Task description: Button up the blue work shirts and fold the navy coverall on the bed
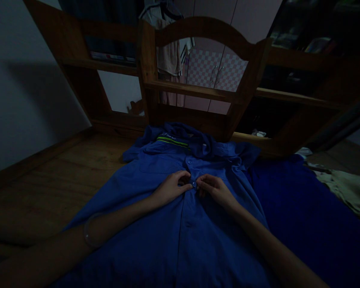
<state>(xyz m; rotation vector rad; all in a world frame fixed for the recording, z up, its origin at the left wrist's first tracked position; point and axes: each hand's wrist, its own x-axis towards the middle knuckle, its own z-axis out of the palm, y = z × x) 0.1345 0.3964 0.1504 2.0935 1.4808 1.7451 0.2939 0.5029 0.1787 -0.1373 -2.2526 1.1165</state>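
Note:
A blue short-sleeved button-up shirt (156,224) lies spread front side up, its collar at the far end, with a yellow-green stripe across one side of the chest. My left hand (173,187) grips the edge of its front placket, thumb and forefinger curved around the fabric. Just right of a small button (194,184), my right hand (214,189) pinches the placket with bent fingers; the exact fold between the fingertips is hidden. Farther up the placket, another button (190,162) shows. A clear bangle circles my left forearm.
Bare wooden boards (57,180) extend on the left beside a pale wall. Behind the collar stands a wooden headboard (198,94) with shelves. Dark blue cloth (306,216) lies on the right, with a pale patterned cloth (348,190) beyond it. Clothes hang behind the headboard.

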